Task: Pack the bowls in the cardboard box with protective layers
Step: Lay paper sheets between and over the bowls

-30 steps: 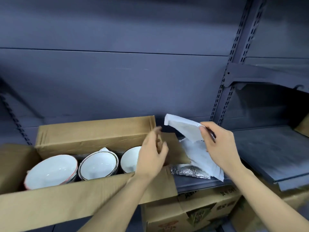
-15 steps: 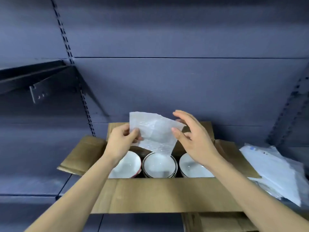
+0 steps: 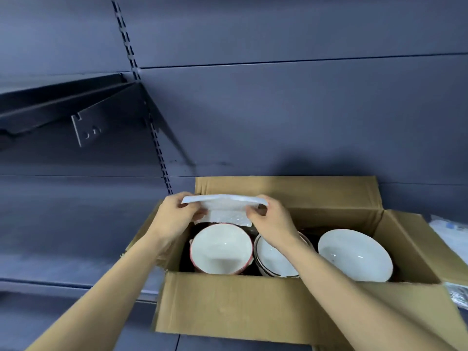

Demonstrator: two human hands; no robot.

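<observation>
My left hand (image 3: 174,219) and right hand (image 3: 272,222) pinch opposite ends of a white foam sheet (image 3: 222,210) just above the red-rimmed bowl (image 3: 221,249) in the cardboard box (image 3: 253,307).

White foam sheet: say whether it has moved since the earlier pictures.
Yes. Against the brown cardboard box, the white foam sheet has moved left and down, from above the dark-rimmed middle bowl to over the red-rimmed white bowl at the left end.

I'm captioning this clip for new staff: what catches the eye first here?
The left hand and right hand pinch a folded white foam sheet over the open brown cardboard box. Inside sit three white bowls in a row: red-rimmed bowl left, dark-rimmed bowl middle, plain bowl right.
</observation>
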